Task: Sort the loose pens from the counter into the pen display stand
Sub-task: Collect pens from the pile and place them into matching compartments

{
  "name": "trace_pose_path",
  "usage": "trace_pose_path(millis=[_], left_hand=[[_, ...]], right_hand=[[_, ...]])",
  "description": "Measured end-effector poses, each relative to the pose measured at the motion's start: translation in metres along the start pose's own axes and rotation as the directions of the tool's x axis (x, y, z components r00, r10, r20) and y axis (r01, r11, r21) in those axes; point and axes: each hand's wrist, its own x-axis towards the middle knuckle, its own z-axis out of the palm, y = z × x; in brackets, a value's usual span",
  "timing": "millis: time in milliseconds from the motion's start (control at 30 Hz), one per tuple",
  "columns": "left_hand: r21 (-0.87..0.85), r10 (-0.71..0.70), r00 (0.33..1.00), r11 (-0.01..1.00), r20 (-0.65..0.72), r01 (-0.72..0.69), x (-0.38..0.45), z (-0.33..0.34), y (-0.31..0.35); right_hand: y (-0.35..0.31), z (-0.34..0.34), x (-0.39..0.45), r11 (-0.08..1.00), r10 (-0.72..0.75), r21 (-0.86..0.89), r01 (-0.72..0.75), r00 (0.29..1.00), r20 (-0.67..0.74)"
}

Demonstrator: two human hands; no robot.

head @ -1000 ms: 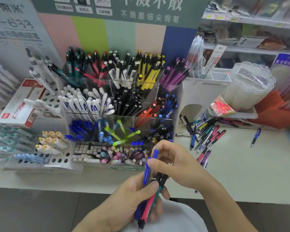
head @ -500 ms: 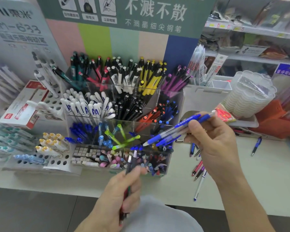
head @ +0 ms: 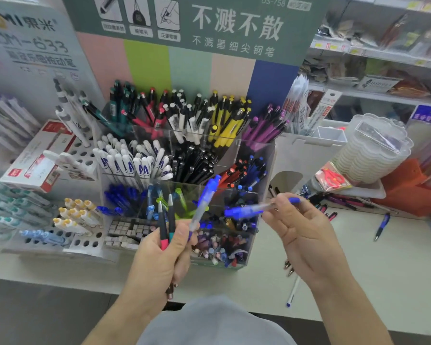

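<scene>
Pens with blue caps and clear barrels are what both hands carry, in front of the clear pen display stand [head: 266,155], whose compartments are packed by colour: teal, red, white, yellow and purple at the back, white, black and red-and-blue in the middle row, blue and green lower down. The left hand [head: 159,257] is curled round a small bunch: a pink-gripped pen [head: 162,227] and a teal-gripped pen [head: 171,220] stand upright out of the fist, and a blue pen [head: 204,202] leans up and to the right from between thumb and fingers, its cap over the stand's lower front compartment. The right hand [head: 301,232] is turned palm up with the fingers loosely bent; its fingertips pinch a second blue pen [head: 249,210], blurred, which lies nearly level and points left toward the stand. More loose pens [head: 331,215] lie on the pale surface [head: 383,282] behind and beneath that hand, a white pen [head: 292,291] lies near the wrist, and a single blue pen [head: 382,226] rests well apart to the right. Both forearms reach forward from the bottom edge.
</scene>
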Motion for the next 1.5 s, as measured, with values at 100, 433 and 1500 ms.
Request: trace_pose_path(millis=[100, 433, 1500], left_hand=[[-0.119, -0.033, 0.999, 0.992, 0.033, 0.036, -0.001, 0.008, -0.005], [-0.082, 0.051, 0.992, 0.995, -0.119, -0.061, -0.005, 0.028, -0.024], [0.553, 0.206, 0.978, 0.817, -0.015, -0.163, -0.003, -0.105, 0.045]], right_hand=[[0.015, 0.008, -0.008, 0.988, 0.079, 0.13, -0.077, 0.997, -0.011], [0.074, 0.021, -0.027, 0.967, 0.107, -0.231, -0.108, 0.994, -0.015], [0.065, 0.123, 0.019, 0.635, 0.165, -0.655, 0.409, 0.757, 0.632]])
